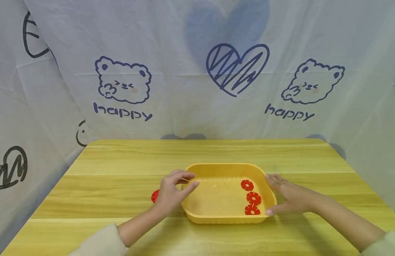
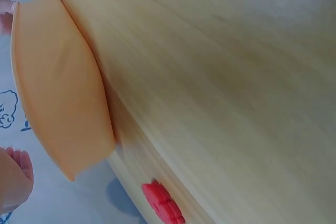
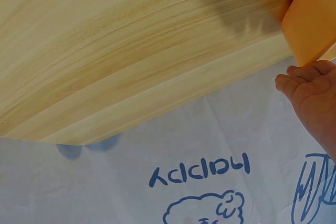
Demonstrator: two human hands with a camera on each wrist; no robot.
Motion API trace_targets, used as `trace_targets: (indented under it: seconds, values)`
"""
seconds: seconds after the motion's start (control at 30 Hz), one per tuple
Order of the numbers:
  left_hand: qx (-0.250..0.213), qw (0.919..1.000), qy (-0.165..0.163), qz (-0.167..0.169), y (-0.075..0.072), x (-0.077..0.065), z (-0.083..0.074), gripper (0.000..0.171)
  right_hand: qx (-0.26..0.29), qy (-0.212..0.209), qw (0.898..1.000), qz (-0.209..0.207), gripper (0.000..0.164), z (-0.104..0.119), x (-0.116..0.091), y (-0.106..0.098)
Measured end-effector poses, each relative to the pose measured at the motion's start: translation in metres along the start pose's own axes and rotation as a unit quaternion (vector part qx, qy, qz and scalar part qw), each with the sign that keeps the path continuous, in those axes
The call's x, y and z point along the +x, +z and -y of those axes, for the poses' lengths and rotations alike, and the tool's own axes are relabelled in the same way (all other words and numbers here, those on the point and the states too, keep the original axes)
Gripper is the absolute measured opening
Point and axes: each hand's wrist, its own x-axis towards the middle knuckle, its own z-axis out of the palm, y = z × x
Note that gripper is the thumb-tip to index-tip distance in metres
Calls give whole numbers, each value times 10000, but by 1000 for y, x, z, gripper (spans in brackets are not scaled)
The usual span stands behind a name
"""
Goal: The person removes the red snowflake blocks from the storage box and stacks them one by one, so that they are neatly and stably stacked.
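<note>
A yellow plastic basin [image 1: 227, 220] sits on the table, seen from outside as an orange wall in the left wrist view [image 2: 63, 82]. Three red notched discs [image 1: 253, 198] lie inside along its right end. My left hand [image 1: 170, 192] is at the left rim, thumb and fingers spread apart with nothing between them. Left of that hand, partly hidden by it, are red notched pieces [image 2: 163, 203], apparently stacked. At the opposite end, my right hand [image 1: 291, 195] touches the rim with extended fingers, its thumb by the near right corner.
The wood-grain table [image 1: 120, 160] stands against a pale cloth [image 1: 178, 106] printed with bears, hearts and lettering. More of the cloth hangs at both sides. Table surface shows to the left and right of the basin.
</note>
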Motion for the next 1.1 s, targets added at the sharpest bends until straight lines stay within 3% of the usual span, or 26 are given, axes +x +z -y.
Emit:
trace_targets:
  seconds: [0.17,0.33,0.43,0.93,1.1]
  values:
    - [-34,9999,160,28,10,2,-2,20,4,-2,10000,-26,108,0,-1,0]
    - [36,9980,637,-34,21,4,0,21,-19,-23,10000,-40,108,0,-1,0]
    - [5,9978,658,57,28,5,0,20,-5,-23,10000,-36,107,-1,-1,1]
    - [-179,9976,-31,674,62,11,-10,21,56,-53,10000,-39,107,-1,-1,1]
    - [-320,9949,-84,951,71,12,-13,21,25,-67,10000,-60,107,-1,-1,1]
